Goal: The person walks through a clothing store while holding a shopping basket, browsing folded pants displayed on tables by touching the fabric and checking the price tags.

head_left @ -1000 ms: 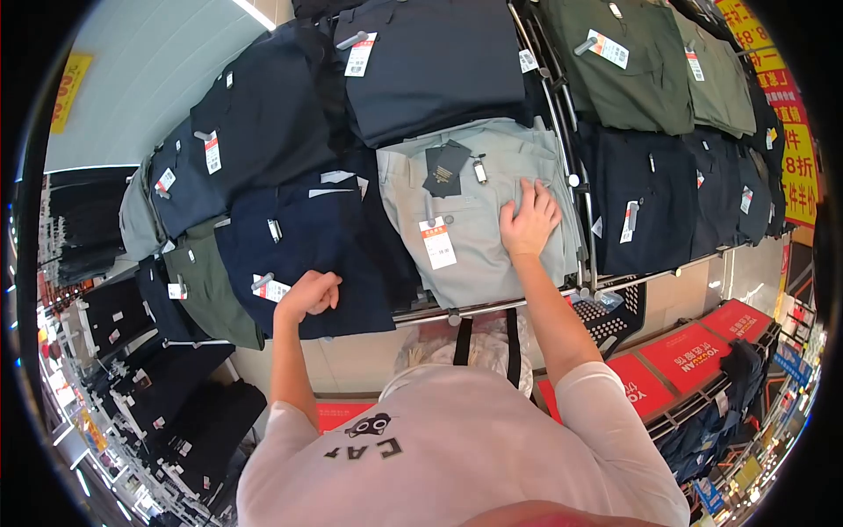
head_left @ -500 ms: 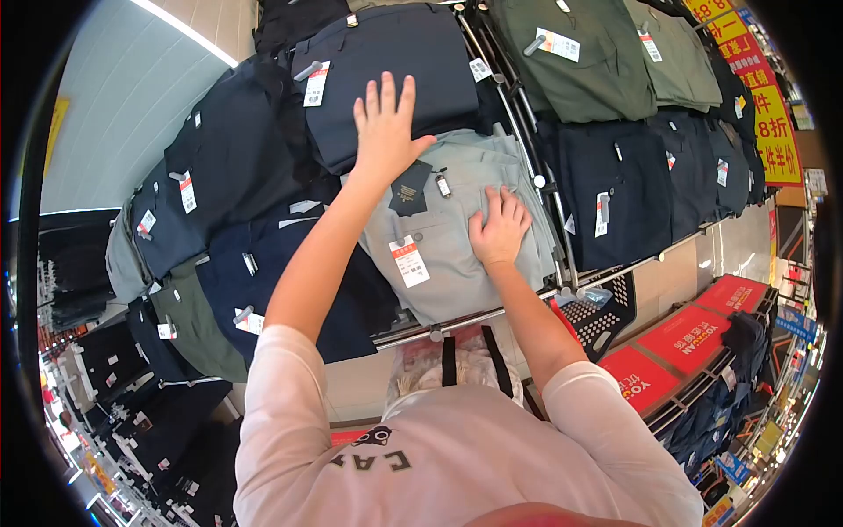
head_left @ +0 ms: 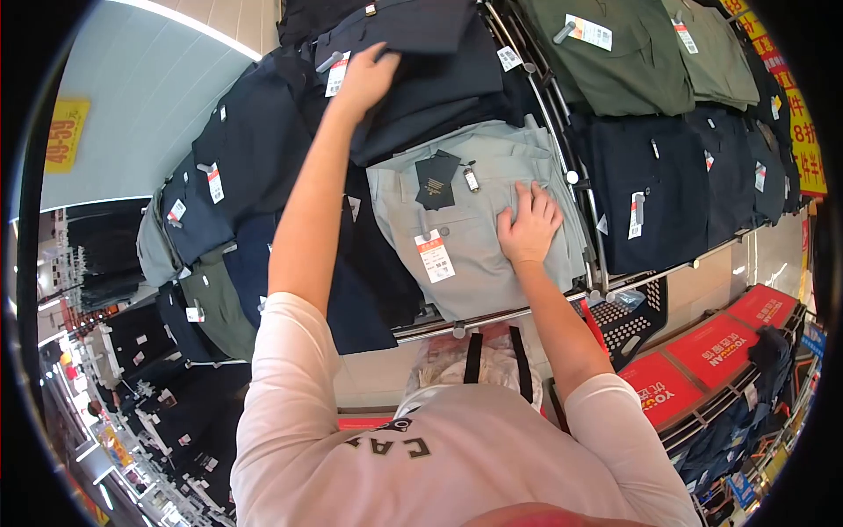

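Observation:
My left hand [head_left: 369, 81] grips the lower edge of the folded dark trousers [head_left: 399, 31], with fingers tucked under the cloth. That edge is raised and folded back, and more dark cloth shows beneath it. A white and red price tag [head_left: 337, 75] hangs beside the hand. My right hand [head_left: 532, 227] lies flat, fingers a little spread, on the light grey trousers [head_left: 492, 272], which are folded on a stack. On the grey pair are a black label [head_left: 436, 180], a small dark tag with a white face [head_left: 472, 180] and a price tag [head_left: 433, 257].
Metal rails [head_left: 551, 132] divide the display. Green trousers [head_left: 606, 79] and navy trousers [head_left: 650, 211] are stacked to the right. More dark trousers [head_left: 263, 132] lie left. Below the rack's front bar are a black perforated basket [head_left: 637, 321] and red boxes [head_left: 702, 351].
My left hand has gone from lying spread on the dark trousers to gripping their lower edge and lifting it back. My right hand stays on the grey trousers. The view has shifted slightly.

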A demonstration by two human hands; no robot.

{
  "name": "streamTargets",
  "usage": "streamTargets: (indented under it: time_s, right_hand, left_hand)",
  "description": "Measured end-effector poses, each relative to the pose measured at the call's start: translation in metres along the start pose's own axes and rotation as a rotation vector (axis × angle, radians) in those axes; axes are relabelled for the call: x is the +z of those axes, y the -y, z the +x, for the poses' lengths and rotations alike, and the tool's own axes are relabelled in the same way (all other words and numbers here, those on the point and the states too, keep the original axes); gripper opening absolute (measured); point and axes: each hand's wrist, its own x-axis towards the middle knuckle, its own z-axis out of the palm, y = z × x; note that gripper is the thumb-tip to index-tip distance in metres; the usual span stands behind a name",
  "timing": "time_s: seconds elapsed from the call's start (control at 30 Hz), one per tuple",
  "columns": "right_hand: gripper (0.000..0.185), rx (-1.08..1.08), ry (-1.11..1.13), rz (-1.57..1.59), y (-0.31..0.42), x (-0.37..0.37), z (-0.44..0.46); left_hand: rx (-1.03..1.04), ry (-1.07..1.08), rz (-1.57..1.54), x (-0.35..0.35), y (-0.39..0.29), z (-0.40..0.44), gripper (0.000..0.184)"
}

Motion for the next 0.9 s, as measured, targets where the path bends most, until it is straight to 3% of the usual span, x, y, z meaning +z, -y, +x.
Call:
streamTargets:
  time_s: [0.13,0.33,0.5,0.6,0.67,0.7,0.83,0.9]
  right_hand:
    - [0.049,-0.001,0.003,0.008,-0.002,0.001,-0.001]
    - [0.049,-0.004,0.001,0.017,-0.003,0.002,-0.001]
    - [0.050,0.006,0.012,0.021,-0.002,0.002,-0.001]
    - [0.050,0.003,0.015,0.020,-0.003,0.001,-0.001]
    - [0.050,-0.001,0.012,0.016,-0.003,0.002,-0.002]
    - [0.050,-0.003,0.009,0.012,-0.004,0.003,-0.001]
    - [0.050,-0.003,0.013,0.018,-0.003,0.002,-0.002]
    - [0.050,-0.004,0.010,0.019,-0.001,0.002,-0.003]
  left_hand:
    - [-0.066,0.073,-0.197,-0.035,0.022,0.040,0.040]
    - [-0.056,0.080,-0.179,-0.065,-0.002,0.057,0.039]
    - [0.291,0.004,0.286,-0.020,0.004,0.031,0.039]
    - [0.641,-0.046,0.724,0.041,0.063,0.015,0.060]
    - [0.581,-0.164,0.955,0.066,0.060,-0.010,0.077]
    - [0.549,-0.156,0.879,0.071,0.063,-0.009,0.085]
    - [0.514,-0.148,0.928,0.069,0.060,-0.010,0.080]
    - [0.615,-0.202,0.942,0.063,0.064,0.003,0.066]
